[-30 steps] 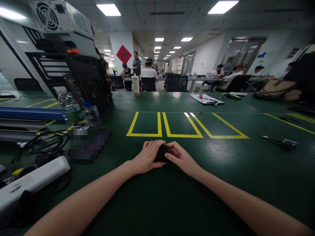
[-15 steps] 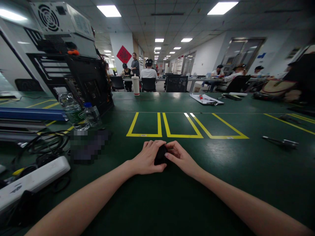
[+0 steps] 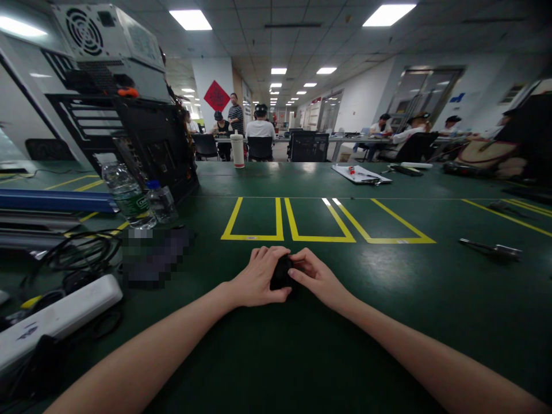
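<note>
My left hand [image 3: 259,277] and my right hand [image 3: 316,277] meet on the green table [image 3: 388,299] just in front of me. Between them sits a small black object [image 3: 282,272] that I cannot identify. The left hand's fingers curl over its top and left side, thumb underneath. The right hand's fingers pinch it from the right. Most of the object is hidden by my fingers. Both forearms rest low over the table.
Yellow taped boxes [image 3: 302,221] lie just beyond my hands. At left stand an open computer case [image 3: 129,115], two water bottles [image 3: 129,195], cables and a white power strip [image 3: 56,316]. A metal tool [image 3: 491,248] lies at right, a clipboard [image 3: 361,173] further back. People sit at distant tables.
Hardly anything differs; my fingers have shifted very slightly on the small black object, and both hands stay in the same place.
</note>
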{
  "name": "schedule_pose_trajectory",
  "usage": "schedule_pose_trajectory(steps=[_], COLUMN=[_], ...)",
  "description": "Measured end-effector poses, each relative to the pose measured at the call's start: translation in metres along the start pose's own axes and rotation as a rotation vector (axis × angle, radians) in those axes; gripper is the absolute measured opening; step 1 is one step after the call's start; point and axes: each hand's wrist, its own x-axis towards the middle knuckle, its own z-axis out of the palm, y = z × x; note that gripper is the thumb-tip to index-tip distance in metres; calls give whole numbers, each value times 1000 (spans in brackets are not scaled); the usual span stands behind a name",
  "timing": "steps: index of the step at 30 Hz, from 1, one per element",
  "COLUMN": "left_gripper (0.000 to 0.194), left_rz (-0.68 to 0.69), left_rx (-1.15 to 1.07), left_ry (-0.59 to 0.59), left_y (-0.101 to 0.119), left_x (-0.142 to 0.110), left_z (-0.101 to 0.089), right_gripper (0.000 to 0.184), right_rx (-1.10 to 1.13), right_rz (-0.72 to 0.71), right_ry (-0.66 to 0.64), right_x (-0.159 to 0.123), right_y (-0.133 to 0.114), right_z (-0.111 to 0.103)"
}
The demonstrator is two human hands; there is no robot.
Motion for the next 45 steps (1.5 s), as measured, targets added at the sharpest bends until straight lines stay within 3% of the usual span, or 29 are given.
schedule_pose_trajectory(steps=[5,13,21,30,40,45], left_gripper=[62,64,60,63,63,63], left_rz=[-9,-5,-2,-14,-27,-22], left_rx=[9,8,-10,19,8,9], left_ry=[0,9,-43,19,21,23], left_y=[2,0,9,-1,0,2], left_x=[0,-1,-1,0,0,0], left_z=[-3,-1,-13,3,2,1], right_gripper=[25,19,22,18,22,24], right_rx=[20,-2,-33,15,17,36], right_rz=[34,-28,25,-36,47,-27], right_ry=[4,-21,16,-9,28,0], right_x=[1,0,1,1,2,0], right_y=[1,1,0,3,7,4], right_z=[0,-1,1,1,0,0])
